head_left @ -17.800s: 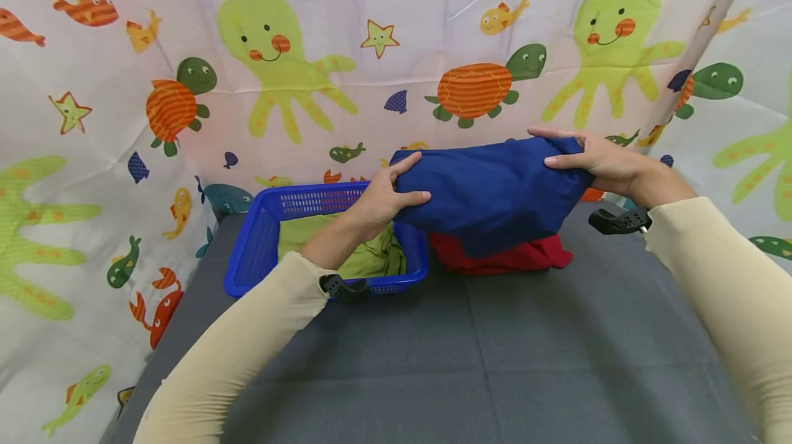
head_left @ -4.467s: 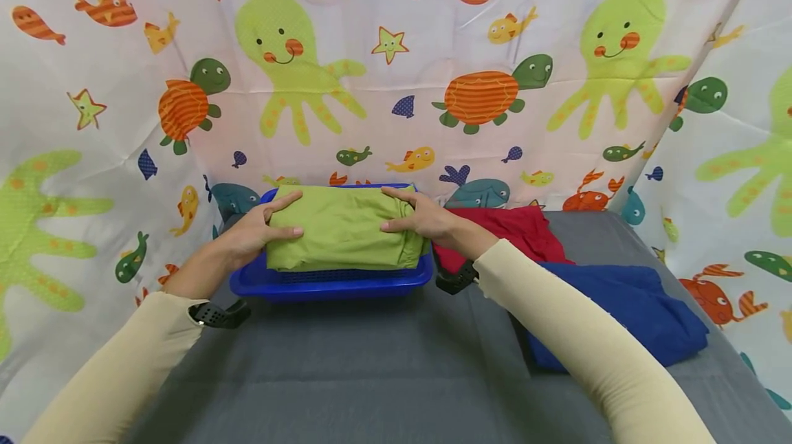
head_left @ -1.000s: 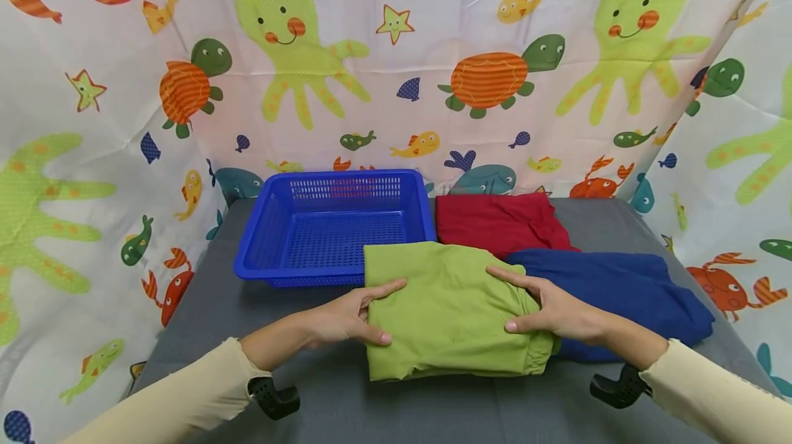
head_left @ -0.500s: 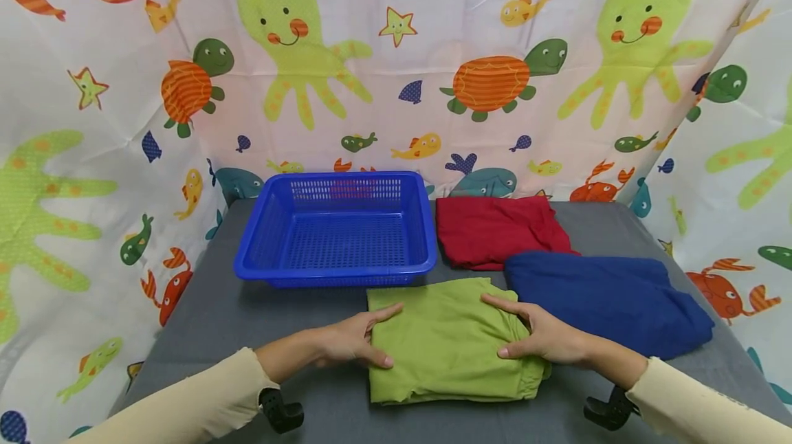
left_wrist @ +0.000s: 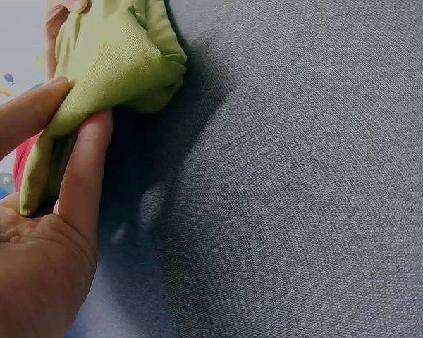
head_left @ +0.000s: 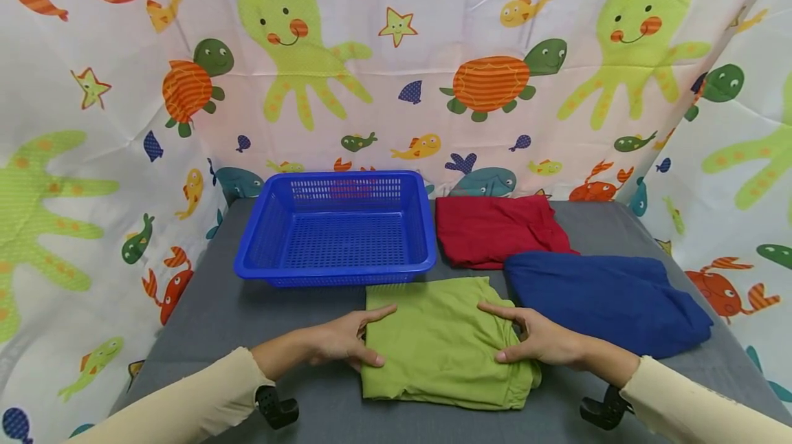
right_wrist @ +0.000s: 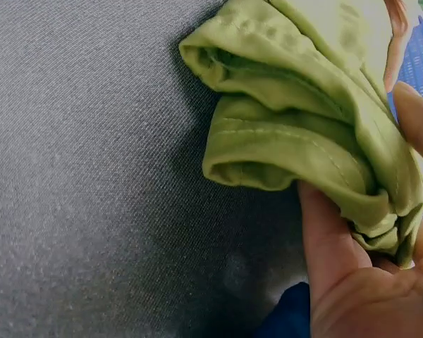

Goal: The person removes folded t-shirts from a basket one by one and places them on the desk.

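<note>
A folded lime-green garment [head_left: 442, 348] lies low over the grey table, in front of the basket. My left hand [head_left: 340, 341] grips its left edge; in the left wrist view the thumb is on top and fingers [left_wrist: 83, 176] reach under the fold. On the opposite edge, my right hand [head_left: 547, 339] holds the garment between thumb and fingers. Loose layers with stitched hems [right_wrist: 282, 134] show at that side in the right wrist view, fingertips tucked beneath them. Part of each hand's fingers is hidden by the cloth.
Just behind the garment stands a blue plastic basket [head_left: 334, 271] with nothing in it. To its right lies a folded red cloth [head_left: 495, 231], and a folded blue cloth [head_left: 606, 303] overlaps its front. A printed sea-animal curtain [head_left: 396, 107] borders the grey table [head_left: 204, 306].
The blue cloth, earlier in my hands, now lies at the right. The green garment has come out of the basket to the front, and most recently shifted slightly toward me.
</note>
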The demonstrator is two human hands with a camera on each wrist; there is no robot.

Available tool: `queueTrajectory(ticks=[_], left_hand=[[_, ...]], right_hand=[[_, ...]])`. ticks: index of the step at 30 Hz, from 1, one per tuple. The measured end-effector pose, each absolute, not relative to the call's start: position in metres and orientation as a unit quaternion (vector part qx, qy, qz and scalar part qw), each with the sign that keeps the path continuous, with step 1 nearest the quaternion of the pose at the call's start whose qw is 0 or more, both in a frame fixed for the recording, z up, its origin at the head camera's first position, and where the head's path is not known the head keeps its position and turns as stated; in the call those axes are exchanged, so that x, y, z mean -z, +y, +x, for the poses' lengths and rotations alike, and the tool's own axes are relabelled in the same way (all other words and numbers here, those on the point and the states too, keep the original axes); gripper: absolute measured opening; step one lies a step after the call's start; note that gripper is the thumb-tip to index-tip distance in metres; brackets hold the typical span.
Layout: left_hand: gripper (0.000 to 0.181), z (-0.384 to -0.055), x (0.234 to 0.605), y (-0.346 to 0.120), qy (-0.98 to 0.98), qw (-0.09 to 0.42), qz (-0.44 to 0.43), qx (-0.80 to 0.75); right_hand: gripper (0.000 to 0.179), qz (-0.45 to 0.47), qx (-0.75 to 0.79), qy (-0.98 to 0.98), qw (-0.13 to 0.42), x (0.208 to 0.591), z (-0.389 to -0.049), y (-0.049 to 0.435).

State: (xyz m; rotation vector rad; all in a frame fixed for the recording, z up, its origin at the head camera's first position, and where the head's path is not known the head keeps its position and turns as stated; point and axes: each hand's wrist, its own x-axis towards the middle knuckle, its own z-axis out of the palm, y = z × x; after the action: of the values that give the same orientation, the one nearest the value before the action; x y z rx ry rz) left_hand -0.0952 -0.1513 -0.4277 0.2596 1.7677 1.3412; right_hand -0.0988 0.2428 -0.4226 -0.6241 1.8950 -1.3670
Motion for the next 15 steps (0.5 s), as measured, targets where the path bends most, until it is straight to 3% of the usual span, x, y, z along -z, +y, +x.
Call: queueTrajectory(ticks=[15], left_hand=[[0.091, -0.093, 0.426, -0.155, 0.691, 0.445, 0.109, -0.559]], right_hand=[[0.083, -0.241, 0.560, 0.672, 0.421, 0.443, -0.104, 0.251]])
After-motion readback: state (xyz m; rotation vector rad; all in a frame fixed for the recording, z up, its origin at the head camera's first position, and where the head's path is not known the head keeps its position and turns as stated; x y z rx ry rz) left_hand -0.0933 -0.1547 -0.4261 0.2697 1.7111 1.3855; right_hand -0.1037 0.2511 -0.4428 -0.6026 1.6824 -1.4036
